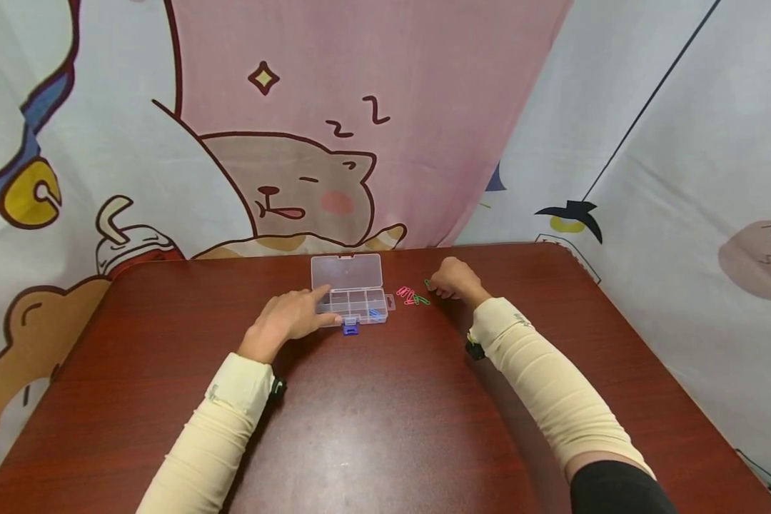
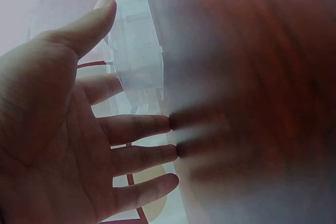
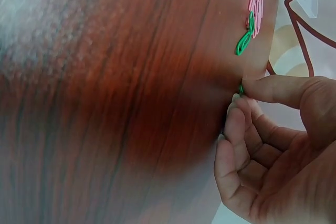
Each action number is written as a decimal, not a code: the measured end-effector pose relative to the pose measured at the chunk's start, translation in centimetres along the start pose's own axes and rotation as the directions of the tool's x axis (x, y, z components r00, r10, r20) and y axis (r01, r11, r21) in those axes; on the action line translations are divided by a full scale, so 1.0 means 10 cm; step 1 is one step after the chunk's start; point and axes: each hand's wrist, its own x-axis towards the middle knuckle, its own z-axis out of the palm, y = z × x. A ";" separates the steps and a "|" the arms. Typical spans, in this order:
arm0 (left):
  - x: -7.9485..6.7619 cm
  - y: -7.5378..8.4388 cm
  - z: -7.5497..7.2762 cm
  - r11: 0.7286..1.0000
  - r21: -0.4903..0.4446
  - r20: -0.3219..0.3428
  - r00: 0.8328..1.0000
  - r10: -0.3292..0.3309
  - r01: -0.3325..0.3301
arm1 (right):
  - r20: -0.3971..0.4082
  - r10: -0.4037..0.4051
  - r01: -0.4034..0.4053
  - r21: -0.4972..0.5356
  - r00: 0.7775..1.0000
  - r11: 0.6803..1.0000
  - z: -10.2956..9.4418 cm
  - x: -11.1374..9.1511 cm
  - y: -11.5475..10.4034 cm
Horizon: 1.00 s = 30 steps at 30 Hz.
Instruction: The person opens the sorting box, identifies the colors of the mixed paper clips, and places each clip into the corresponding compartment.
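A clear plastic compartment box [image 1: 368, 295] stands with its lid [image 1: 346, 273] raised at the far side of the table. Blue paper clips [image 1: 375, 313] lie in its front right compartment. My left hand [image 1: 292, 314] is at the box's left end, thumb by the front wall; in the left wrist view its fingers [image 2: 139, 157] are spread straight. Right of the box, my right hand [image 1: 455, 279] pinches a green paper clip [image 3: 241, 88] between thumb and fingertips, close over the table. Beside it lie pink paper clips [image 3: 255, 14] and green paper clips [image 3: 244, 41].
The brown wooden table [image 1: 373, 428] ends just behind the box at a printed cloth [image 1: 424, 107]. A blue latch [image 1: 350, 328] hangs from the box front, and a clear hanging tab [image 1: 390, 303] juts from its right end toward the loose clips.
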 end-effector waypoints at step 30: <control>0.03 -0.01 0.02 1.000 -0.009 0.006 1.000 -0.001 0.002 | 0.134 -0.083 0.032 0.345 0.988 0.938 -0.02 -0.05 -0.11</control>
